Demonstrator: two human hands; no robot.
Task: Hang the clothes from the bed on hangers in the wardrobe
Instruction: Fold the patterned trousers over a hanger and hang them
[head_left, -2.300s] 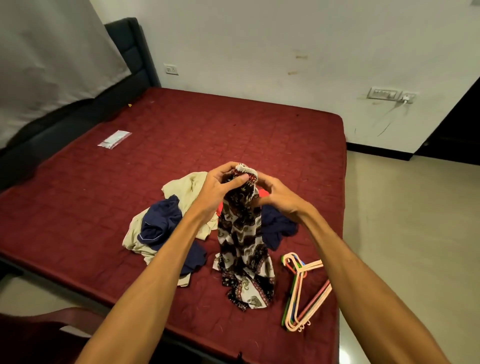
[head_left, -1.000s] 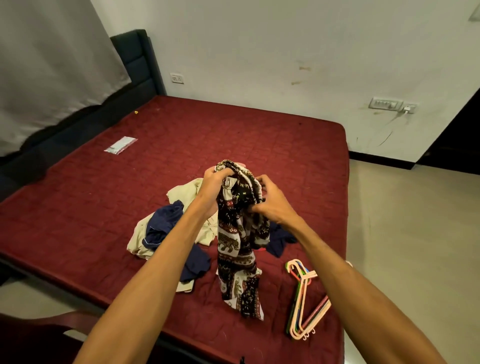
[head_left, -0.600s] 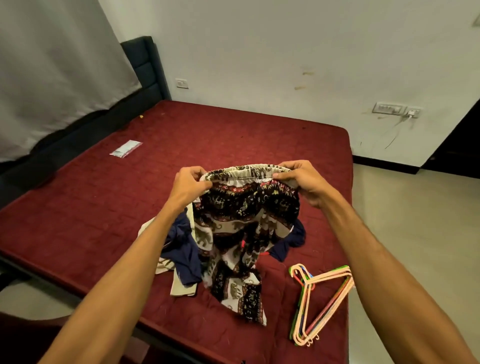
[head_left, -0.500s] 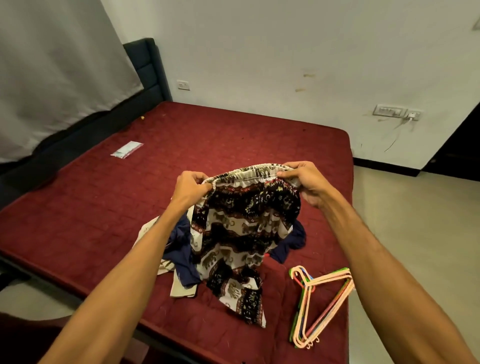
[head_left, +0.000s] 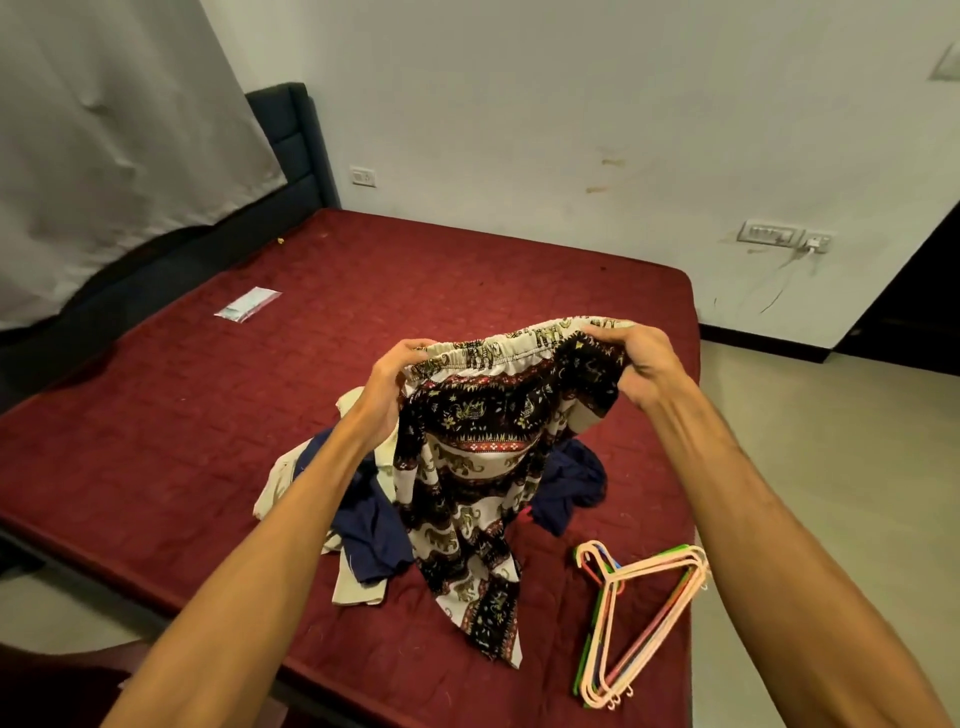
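Clothes pile (head_left: 363, 525) on bed (head_left: 156, 441), hangers (head_left: 639, 618) right of it

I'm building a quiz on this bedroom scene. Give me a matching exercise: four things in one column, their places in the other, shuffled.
1. elephant-print trousers
2. hangers
3. navy garment
4. plastic packet

a. far left part of the bed
b. near right corner of the bed
c. held up by the waistband
d. in the heap of clothes

Pairs: 1-c, 2-b, 3-d, 4-a

Black-and-cream elephant-print garment (head_left: 478, 457); maroon quilted bed (head_left: 182, 441); navy cloth (head_left: 369, 530), cream cloth (head_left: 358, 587); peach hangers (head_left: 667, 618), seemingly green and red ones beneath.
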